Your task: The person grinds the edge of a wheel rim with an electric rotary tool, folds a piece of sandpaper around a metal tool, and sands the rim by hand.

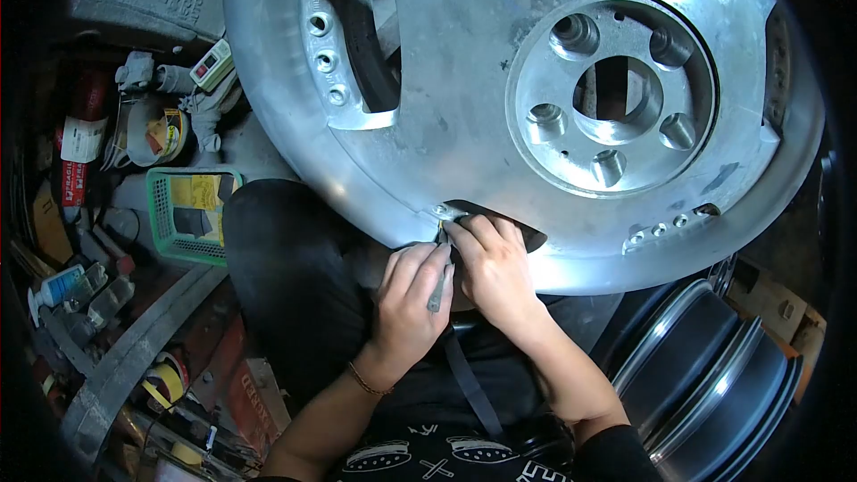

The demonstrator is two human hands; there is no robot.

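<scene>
Nearest the camera, a black printed shirt (446, 460) fills the bottom edge, and both forearms rise from it toward a large aluminium wheel (482, 116) that leans across the lap. On the left wrist sits a thin bracelet (368, 382).

Left hand (411, 299) is curled, its fingers (427, 261) closed around a slim grey tool (437, 290) whose tip points up at the wheel's lower rim. Right hand (494, 268) lies just beside it, touching it, with fingers (478, 230) bent and pressed to the rim at the edge of a dark cutout (500, 219); whether they pinch anything there cannot be told (the fingertips hide the spot). A dark strap (469, 384) runs down from between the hands over the lap.

Higher on the wheel, the round hub (616, 94) shows a centre bore ringed by lug holes, and another cutout (361, 36) opens at upper left with a row of small holes beside it. A black-clad knee (286, 277) props the wheel from below.

At left, on the cluttered floor, are a green plastic basket (165, 214) holding yellow sheets, a roll of tape (161, 134), a switch box with red and green buttons (212, 64), and a small blue-capped bottle (55, 287). At lower right, a dark wheel rim (714, 375) lies near the right forearm.
</scene>
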